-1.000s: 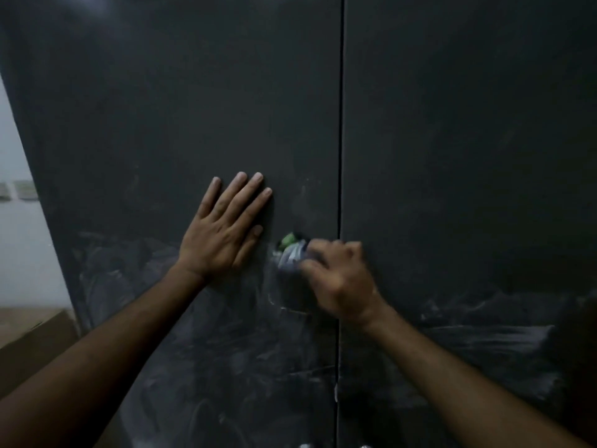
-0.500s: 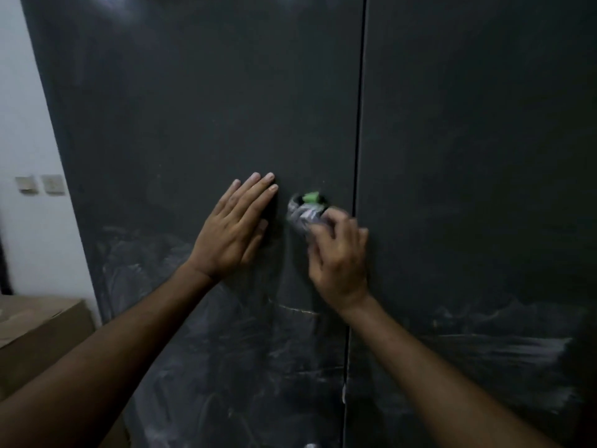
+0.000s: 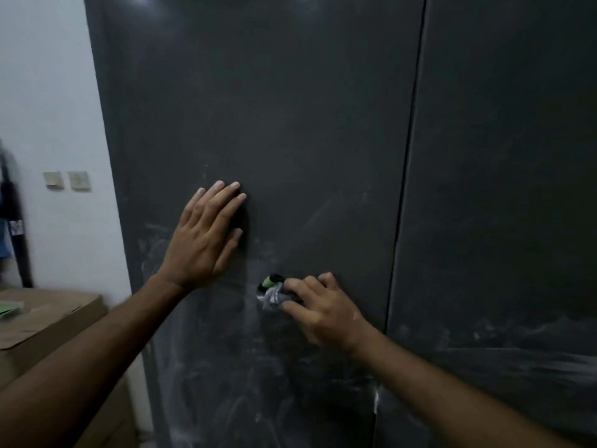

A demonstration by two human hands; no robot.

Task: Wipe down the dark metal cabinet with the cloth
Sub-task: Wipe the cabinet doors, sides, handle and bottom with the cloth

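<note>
Now R hand (image 3: pixel 319 310) rubs cloth (image 3: pixel 274 294) on cabinet (image 3: pixel 323 124); L hand (image 3: pixel 203 240) flat.

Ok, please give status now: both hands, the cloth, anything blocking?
Left hand flat on cabinet, fingers straight. Right hand grips cloth, pressed to left door. White smears below, not yet wiped. Nothing blocking.

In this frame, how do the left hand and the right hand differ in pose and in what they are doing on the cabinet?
The left hand lies flat on the cabinet door with fingers straight and holds nothing; the right hand has curled fingers gripping a bunched cloth. The left hand sits higher and nearer the door's left edge; the right hand is lower, closer to the seam between the doors. Both are on the same left door.
</note>
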